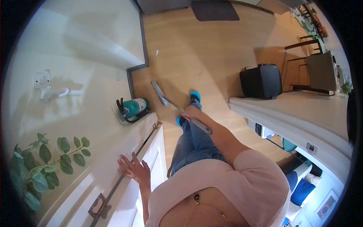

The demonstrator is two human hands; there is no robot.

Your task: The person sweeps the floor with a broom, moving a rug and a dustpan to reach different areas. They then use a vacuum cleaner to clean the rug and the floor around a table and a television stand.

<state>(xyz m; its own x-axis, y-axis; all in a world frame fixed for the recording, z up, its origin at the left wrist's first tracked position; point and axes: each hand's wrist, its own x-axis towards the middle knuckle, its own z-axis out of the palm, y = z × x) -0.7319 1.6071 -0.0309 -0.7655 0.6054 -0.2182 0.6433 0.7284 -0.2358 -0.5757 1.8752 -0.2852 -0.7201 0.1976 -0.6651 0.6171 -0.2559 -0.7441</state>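
Note:
My right hand (192, 112) is wrapped round the grey handle of a flat mop (159, 93). Its long narrow head is low by the wooden floor, ahead of my feet, and the handle's thick end sticks out past my wrist. My left hand (135, 169) is spread, fingers apart, at the white door frame (153, 142) on my left. A metal strike plate (99, 206) sits on that frame nearer to me. Just beyond the left hand, a green fire extinguisher (135, 108) with a black handle and hose is by the wall.
A black bin-like box (261, 81) stands at the right by a white ledge (287, 109). Chairs (321, 70) are behind it. Leafy stems (49, 166) reach in from the left, below a wall hook (56, 91). A dark mat (215, 10) lies at the far end.

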